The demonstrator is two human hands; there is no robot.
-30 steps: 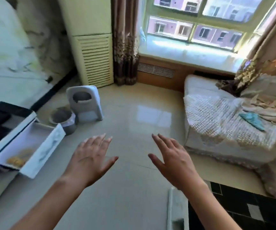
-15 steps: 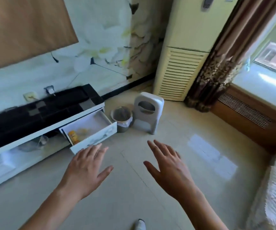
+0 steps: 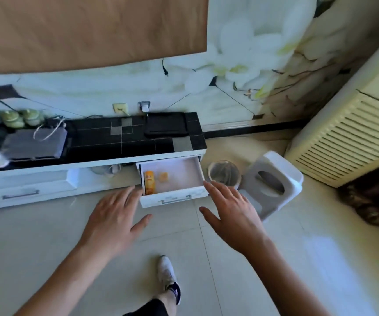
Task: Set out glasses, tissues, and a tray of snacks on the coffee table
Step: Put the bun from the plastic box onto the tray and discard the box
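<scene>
Hands spread and empty, a person closes in on an open drawer (image 3: 172,176) in a low cabinet (image 3: 136,142) along the wall. The left hand (image 3: 115,221) hovers just short of the drawer's left corner, fingers straight and apart, holding nothing; the right hand (image 3: 231,215) reaches past its right corner, fingers likewise fanned and bare. Between and just beyond the 2 hands, inside the drawer, lie an orange snack packet (image 3: 149,185) and a small yellow snack (image 3: 163,177), the only task items in sight. No glasses, tissues or tray can be made out with certainty.

A second ago the view took in a window and a sofa, with the drawer far off to the left; half a second ago it sat ahead of the left hand. Now it lies squarely in front, and a shoe (image 3: 168,277) steps forward on the tiled floor. The turn appears complete, suggesting the snacks are about to be collected. Beyond the right hand stand a bin (image 3: 223,173) and a white stool (image 3: 272,185).
</scene>
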